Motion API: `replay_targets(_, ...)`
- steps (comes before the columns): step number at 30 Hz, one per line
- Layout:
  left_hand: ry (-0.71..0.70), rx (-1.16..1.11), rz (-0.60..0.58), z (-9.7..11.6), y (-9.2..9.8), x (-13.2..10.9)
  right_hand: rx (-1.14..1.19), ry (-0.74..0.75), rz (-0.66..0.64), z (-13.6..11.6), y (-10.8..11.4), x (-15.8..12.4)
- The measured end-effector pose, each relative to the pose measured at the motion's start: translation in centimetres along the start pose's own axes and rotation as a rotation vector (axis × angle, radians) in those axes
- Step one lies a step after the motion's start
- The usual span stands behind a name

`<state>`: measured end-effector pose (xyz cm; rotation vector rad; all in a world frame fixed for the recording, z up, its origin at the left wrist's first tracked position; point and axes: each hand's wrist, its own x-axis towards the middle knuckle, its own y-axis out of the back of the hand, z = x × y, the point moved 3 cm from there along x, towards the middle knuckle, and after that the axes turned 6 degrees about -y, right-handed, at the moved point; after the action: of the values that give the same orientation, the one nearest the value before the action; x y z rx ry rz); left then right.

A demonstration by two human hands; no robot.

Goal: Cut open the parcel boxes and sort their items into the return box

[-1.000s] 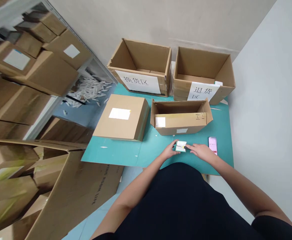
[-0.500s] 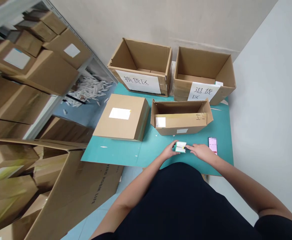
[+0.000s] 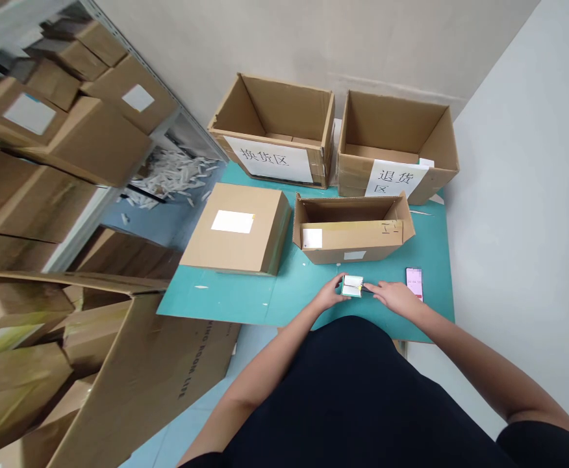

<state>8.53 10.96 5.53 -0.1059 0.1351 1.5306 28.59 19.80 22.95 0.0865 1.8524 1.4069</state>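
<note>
In the head view, my left hand [image 3: 330, 294] is closed on the left side of a small white-and-green box [image 3: 352, 286], held just above the teal tabletop. A dark line crosses the middle of its white top. My right hand [image 3: 390, 296] grips a slim dark tool [image 3: 368, 290], which looks like a utility knife. Its tip meets the box's right edge, beside a small yellow patch; fine detail there is too small to make out. Right of my right hand, a phone [image 3: 414, 283] with a pink screen lies on the table.
Beyond my hands stands an open carton [image 3: 353, 239] with raised flaps. A closed carton [image 3: 236, 227] lies to its left. Behind them are two open labelled cartons, one at left [image 3: 275, 159] and one at right [image 3: 399, 179]. Shelves of boxes [image 3: 65, 208] fill the left side.
The dark tool in my right hand has shifted slightly right, from over the small box's top to its right edge. My left hand keeps its hold.
</note>
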Motion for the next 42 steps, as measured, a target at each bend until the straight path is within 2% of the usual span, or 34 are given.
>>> replay_targets(10,-0.007,0.021,-0.012,0.5,-0.1,0.1,0.008,-0.015,-0.024,1.1,0.5,-1.0)
replay_targets(22,-0.017,0.041,-0.017,0.9,-0.3,0.2,-0.005,-0.051,-0.052,2.3,-0.2,-2.3)
replay_targets(33,-0.033,0.126,-0.033,1.0,-0.4,0.3,-0.030,-0.080,-0.065,2.4,0.5,-3.9)
replay_targets(42,-0.029,0.135,-0.031,0.8,-0.3,0.1,-0.074,0.016,0.000,0.2,0.8,-1.3)
